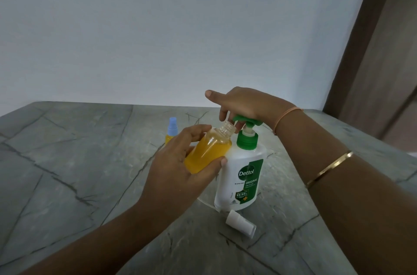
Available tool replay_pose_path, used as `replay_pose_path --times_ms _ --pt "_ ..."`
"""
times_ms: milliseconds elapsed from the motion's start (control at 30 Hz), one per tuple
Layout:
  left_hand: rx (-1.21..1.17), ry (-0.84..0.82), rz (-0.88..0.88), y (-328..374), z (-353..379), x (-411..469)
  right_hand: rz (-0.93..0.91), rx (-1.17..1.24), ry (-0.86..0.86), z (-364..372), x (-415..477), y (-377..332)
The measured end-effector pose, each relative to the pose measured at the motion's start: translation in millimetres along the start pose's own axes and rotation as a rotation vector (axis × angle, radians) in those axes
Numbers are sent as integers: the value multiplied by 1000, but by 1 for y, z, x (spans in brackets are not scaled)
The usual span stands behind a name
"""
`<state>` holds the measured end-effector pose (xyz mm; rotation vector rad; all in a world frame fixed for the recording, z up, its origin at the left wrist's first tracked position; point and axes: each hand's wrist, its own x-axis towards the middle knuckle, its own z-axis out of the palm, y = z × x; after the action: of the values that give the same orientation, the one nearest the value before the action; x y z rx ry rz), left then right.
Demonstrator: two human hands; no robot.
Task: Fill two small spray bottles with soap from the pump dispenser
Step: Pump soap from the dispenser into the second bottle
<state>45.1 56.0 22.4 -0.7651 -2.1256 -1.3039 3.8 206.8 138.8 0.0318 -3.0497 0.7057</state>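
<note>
At the pump [244, 175] spout | left hand [178, 162] clamps tilted bottle [208, 150], right hand [246, 103] curls over pump head | keep mouth under spout, press slowly: nearly full

The uncapped spray bottle [207, 153] is clear, smooth plastic; the pump dispenser [242, 175] is glossy white plastic, with a green plastic pump. The worktop [67, 162] is veined grey stone, matt.
</note>
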Motion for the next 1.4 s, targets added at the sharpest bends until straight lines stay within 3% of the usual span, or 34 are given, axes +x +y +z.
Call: replay_pose_path --times_ms 1400 --pt "3 13 18 0 0 0 -7 -51 25 4 4 -1"
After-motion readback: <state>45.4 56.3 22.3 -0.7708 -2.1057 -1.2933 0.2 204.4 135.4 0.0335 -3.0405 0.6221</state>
